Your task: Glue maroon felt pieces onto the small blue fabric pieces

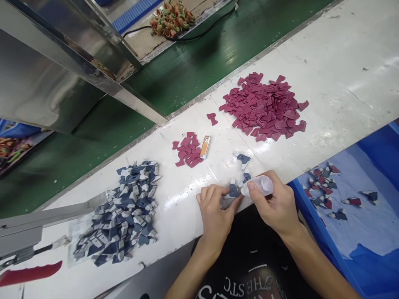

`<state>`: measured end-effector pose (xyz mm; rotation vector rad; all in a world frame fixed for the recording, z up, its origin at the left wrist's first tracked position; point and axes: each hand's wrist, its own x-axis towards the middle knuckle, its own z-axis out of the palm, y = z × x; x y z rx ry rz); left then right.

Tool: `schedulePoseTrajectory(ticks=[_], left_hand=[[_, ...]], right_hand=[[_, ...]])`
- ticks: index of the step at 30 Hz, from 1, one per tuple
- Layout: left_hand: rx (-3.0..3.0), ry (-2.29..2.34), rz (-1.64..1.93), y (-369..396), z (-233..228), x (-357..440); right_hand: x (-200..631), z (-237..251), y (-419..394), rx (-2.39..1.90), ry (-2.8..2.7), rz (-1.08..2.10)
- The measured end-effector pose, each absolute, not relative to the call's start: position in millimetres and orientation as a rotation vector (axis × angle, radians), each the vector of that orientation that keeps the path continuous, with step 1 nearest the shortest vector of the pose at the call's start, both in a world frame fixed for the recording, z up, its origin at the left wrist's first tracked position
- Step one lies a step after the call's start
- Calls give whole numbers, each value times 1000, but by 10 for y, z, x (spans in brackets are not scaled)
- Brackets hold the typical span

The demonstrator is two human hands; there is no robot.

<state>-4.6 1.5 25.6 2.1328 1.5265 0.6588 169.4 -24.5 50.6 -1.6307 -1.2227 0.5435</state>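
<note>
"Left on the table?"
"Heap of blue-and-white parts. Then left hand, fingers pinching one blue-grey piece near the front edge."
"Rightward?"
"Right hand, fingers clamped round translucent bottle, tip beside that piece. Beyond, blue bin."

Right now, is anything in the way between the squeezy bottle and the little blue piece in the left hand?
No, nothing visible is. The right hand holds the bottle with its nozzle right by the blue piece in the left hand; I can't tell if they touch. Another blue piece lies just past the nozzle, not between.
</note>
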Motion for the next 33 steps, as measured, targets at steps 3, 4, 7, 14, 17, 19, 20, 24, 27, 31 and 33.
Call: schedulePoseTrajectory(ticks=[3,4,7,14,17,19,20,24,27,31,33], left_hand=[[2130,1530,653,14,258,-42],[2132,1527,656,14,258,-42],[2131,1529,661,19,260,-42],[2123,1522,648,24,272,-46],[2120,1514,660,19,273,-48],[2121,1511,668,17,268,-49],[2121,1510,670,17,265,-50],[2121,1510,656,22,258,-52],[2126,1514,643,17,267,-54],[2124,1528,615,18,293,-52],[2127,1536,588,55,301,-44]], right_hand=[[1659,454,-221,-1639,-1199,490],[1648,434,-211,-1639,-1191,478],[1623,376,-178,-1631,-1179,450],[1600,281,-136,-1550,-1150,506],[1601,258,-150,-1539,-1126,525],[1605,248,-163,-1538,-1115,535],[1609,245,-169,-1540,-1110,536],[1626,255,-177,-1524,-1118,561],[1621,267,-172,-1481,-1135,599],[1610,249,-189,-1481,-1069,597],[1644,221,-207,-1504,-946,521]])
